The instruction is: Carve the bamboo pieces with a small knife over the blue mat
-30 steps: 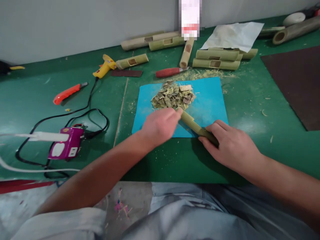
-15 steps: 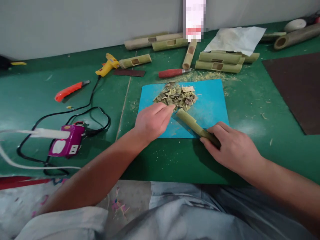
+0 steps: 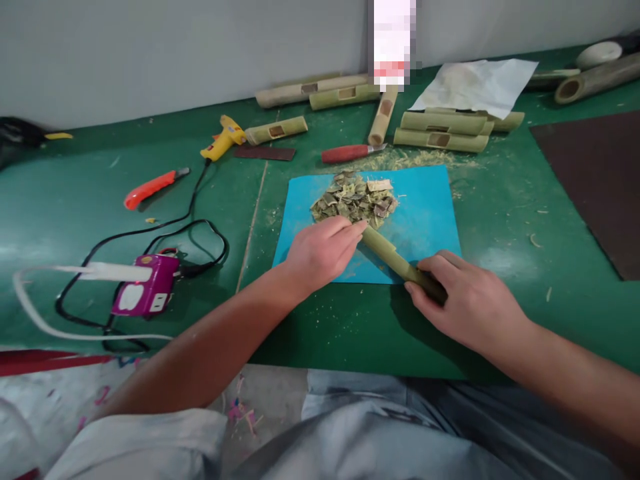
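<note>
Head view: right hand (image 3: pixel 470 303) fingers clamp the bamboo stick (image 3: pixel 393 257) at the blue mat's (image 3: pixel 430 220) near edge; left hand (image 3: pixel 320 253) fingers pinch its far tip. Many chips (image 3: pixel 355 199) are piled on the mat already, so the work looks well along.

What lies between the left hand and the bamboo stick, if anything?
Nothing visible does. The left hand touches the far end of the bamboo stick with its fingertips, and the right hand grips the near end. The pile of chips lies beyond that far end on the blue mat, not between.
</note>
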Demonstrator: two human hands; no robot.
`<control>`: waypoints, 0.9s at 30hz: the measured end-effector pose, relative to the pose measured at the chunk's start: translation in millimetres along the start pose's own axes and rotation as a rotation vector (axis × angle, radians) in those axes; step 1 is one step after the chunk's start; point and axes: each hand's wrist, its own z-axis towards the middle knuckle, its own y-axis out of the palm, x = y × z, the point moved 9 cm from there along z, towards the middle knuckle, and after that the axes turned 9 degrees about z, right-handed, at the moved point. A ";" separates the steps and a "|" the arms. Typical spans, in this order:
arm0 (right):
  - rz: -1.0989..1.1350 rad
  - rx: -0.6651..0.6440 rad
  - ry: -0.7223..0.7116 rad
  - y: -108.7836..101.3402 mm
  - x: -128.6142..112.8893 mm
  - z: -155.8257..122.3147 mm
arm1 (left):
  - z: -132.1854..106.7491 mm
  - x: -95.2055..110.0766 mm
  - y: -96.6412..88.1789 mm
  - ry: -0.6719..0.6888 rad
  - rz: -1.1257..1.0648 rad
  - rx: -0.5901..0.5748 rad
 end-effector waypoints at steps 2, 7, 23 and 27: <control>0.014 -0.006 -0.003 0.1 0.4 -0.8 | -0.4 0.5 1.1 0.000 -0.013 -0.011; 0.014 -0.004 -0.020 0.7 -1.3 -2.4 | -2.2 8.4 4.0 -0.011 -0.037 -0.040; -0.012 -0.004 -0.011 0.3 -2.7 -2.3 | -7.0 26.8 7.9 0.091 0.113 -0.099; -0.005 -0.025 -0.008 0.7 -2.8 -2.0 | -6.2 34.3 3.0 0.155 0.092 -0.071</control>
